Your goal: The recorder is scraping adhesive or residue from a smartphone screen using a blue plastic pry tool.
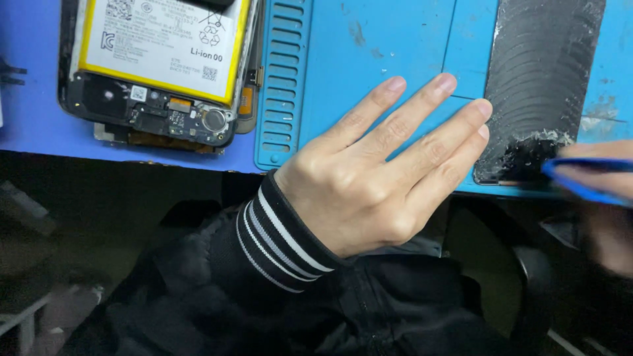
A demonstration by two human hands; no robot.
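Panel (544,72) lengthwise away, tool (583,188) seemingly crosswise

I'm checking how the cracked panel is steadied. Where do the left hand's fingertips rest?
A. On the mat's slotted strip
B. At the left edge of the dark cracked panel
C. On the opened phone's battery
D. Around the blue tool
B: the left hand lies flat on the blue mat, fingertips reaching the dark cracked panel.
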